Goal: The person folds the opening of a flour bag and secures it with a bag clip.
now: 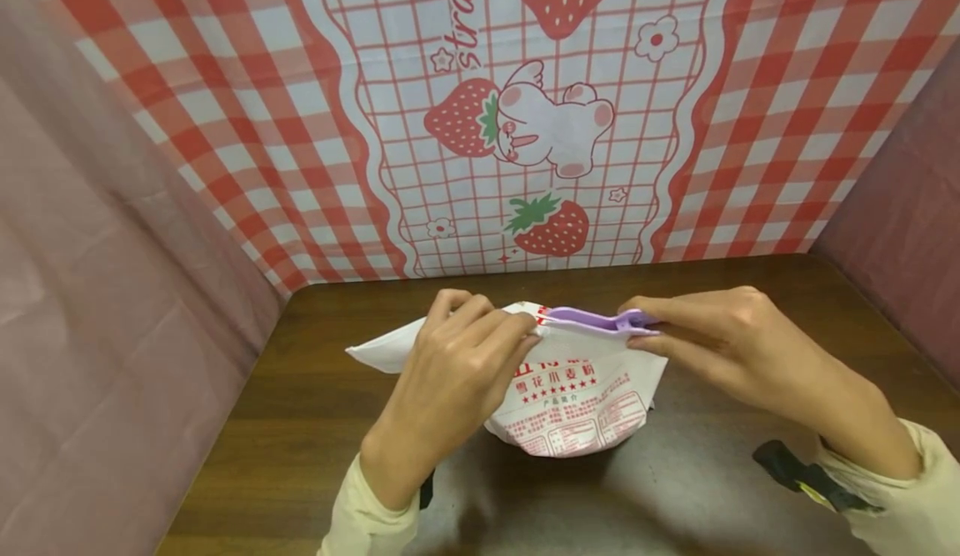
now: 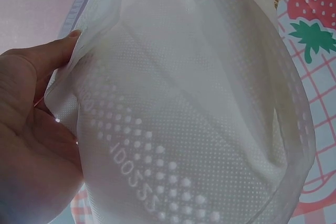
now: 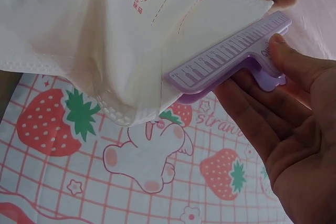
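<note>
A white flour bag (image 1: 570,406) with red Chinese print stands over the table, its top folded over. My left hand (image 1: 457,364) pinches the folded top edge. In the left wrist view the thumb presses on the white woven bag (image 2: 173,98), and part of the fingers is hidden behind it. My right hand (image 1: 742,343) holds a purple bag clip (image 1: 588,320) between thumb and fingers. The clip (image 3: 226,56) has a piano-key pattern, and its jaws sit over the bag's folded edge in the right wrist view.
The dark brown wooden table (image 1: 300,439) lies under the bag. A red and white checked cloth with strawberries (image 1: 555,227) hangs behind it. Pink curtains (image 1: 97,289) hang at both sides. A dark strap (image 1: 802,473) is on the right wrist.
</note>
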Demonstrator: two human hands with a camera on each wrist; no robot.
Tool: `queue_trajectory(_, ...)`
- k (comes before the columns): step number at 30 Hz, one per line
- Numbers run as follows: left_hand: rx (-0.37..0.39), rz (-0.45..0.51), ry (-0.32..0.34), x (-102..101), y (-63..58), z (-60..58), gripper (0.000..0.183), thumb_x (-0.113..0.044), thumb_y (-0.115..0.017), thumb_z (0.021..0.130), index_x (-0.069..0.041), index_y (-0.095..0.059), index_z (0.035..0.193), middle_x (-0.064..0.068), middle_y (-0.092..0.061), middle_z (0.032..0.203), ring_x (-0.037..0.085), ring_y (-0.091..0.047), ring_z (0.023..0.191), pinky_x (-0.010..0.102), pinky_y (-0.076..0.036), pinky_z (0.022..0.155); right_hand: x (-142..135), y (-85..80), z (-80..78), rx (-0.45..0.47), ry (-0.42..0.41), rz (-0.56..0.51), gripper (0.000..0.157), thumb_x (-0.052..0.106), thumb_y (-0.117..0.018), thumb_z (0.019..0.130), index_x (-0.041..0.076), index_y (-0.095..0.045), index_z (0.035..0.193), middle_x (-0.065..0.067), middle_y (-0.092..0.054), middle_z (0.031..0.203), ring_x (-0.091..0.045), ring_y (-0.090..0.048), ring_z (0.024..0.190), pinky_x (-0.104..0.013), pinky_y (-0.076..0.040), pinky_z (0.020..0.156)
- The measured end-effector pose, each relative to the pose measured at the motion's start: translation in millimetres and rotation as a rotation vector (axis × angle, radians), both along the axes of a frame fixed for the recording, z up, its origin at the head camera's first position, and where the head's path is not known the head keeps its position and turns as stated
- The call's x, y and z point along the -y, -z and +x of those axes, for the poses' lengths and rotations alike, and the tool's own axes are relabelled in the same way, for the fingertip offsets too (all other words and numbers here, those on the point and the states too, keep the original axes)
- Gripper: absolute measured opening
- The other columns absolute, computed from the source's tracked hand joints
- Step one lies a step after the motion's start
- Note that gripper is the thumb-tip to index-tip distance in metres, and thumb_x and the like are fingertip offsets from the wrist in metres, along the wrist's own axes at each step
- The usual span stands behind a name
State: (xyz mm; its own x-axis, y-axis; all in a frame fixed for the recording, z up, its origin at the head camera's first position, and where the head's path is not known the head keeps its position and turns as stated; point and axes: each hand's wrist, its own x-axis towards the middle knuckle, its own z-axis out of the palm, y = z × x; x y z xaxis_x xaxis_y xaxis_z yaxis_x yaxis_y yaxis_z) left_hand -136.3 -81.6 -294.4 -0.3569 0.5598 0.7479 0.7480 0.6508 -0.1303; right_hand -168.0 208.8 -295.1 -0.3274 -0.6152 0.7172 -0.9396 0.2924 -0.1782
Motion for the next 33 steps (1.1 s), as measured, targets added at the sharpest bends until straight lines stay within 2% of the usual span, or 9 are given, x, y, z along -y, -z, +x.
queue_trajectory(4, 0.012, -0.002, -0.002, 0.7, 0.2, 0.0, 0.012, -0.019, -0.064, 0.098, -0.009, -0.069, 0.095, -0.002, -0.066, 0.080, 0.013, -0.052, 0.071, 0.034, -0.044, 0.083, 0.7, -0.9, 0.7, -0.001, -0.008, 0.025, 0.038, 0.035, -0.057, 0.100, 0.003, -0.073, 0.113, -0.003, -0.075, 0.102, 0.000, -0.068, 0.094, -0.013, -0.051, 0.081)
queue_trajectory(8, 0.022, -0.003, 0.001, 1.6, 0.3, -0.3, 0.013, -0.019, -0.064, 0.098, -0.009, -0.069, 0.092, -0.002, -0.066, 0.079, 0.012, -0.053, 0.071, 0.033, -0.044, 0.082, 0.7, 0.1, 2.0, -0.040, -0.015, 0.040, 0.038, 0.033, -0.057, 0.100, 0.002, -0.073, 0.113, -0.004, -0.075, 0.101, -0.003, -0.069, 0.090, -0.014, -0.053, 0.076)
queue_trajectory(13, 0.014, 0.001, -0.001, 3.1, -0.2, -0.7, 0.015, -0.020, -0.063, 0.098, -0.010, -0.069, 0.090, -0.003, -0.065, 0.076, 0.012, -0.053, 0.070, 0.033, -0.044, 0.082, 1.1, -0.7, 6.3, -0.062, 0.034, 0.072, 0.042, 0.037, -0.053, 0.102, 0.002, -0.073, 0.114, -0.004, -0.075, 0.100, -0.003, -0.069, 0.087, -0.013, -0.053, 0.074)
queue_trajectory(16, 0.017, 0.012, 0.004, 3.9, -0.6, -0.7, 0.013, -0.018, -0.063, 0.098, -0.009, -0.069, 0.091, -0.004, -0.066, 0.077, 0.013, -0.053, 0.070, 0.034, -0.043, 0.085, 1.9, -3.3, 8.4, -0.055, 0.062, 0.104, 0.044, 0.039, -0.049, 0.104, 0.004, -0.073, 0.114, -0.001, -0.075, 0.100, -0.001, -0.068, 0.086, -0.013, -0.053, 0.072)
queue_trajectory(24, 0.010, 0.024, 0.009, 2.1, -1.7, 0.0, 0.011, -0.014, -0.063, 0.097, -0.009, -0.068, 0.089, -0.003, -0.067, 0.077, 0.012, -0.056, 0.071, 0.036, -0.043, 0.087, 1.5, -3.9, 10.6, -0.037, 0.052, 0.111, 0.044, 0.039, -0.050, 0.103, 0.003, -0.073, 0.112, -0.001, -0.075, 0.100, -0.002, -0.068, 0.085, -0.014, -0.053, 0.072)
queue_trajectory(33, 0.018, 0.022, -0.002, 3.6, -2.4, -0.1, 0.010, -0.015, -0.064, 0.097, -0.010, -0.070, 0.091, -0.003, -0.067, 0.078, 0.013, -0.054, 0.070, 0.035, -0.044, 0.085, 7.3, 3.8, 6.8, -0.174, -0.005, 0.044, 0.041, 0.033, -0.054, 0.103, -0.003, -0.074, 0.106, -0.006, -0.075, 0.091, -0.009, -0.071, 0.078, -0.017, -0.055, 0.069)
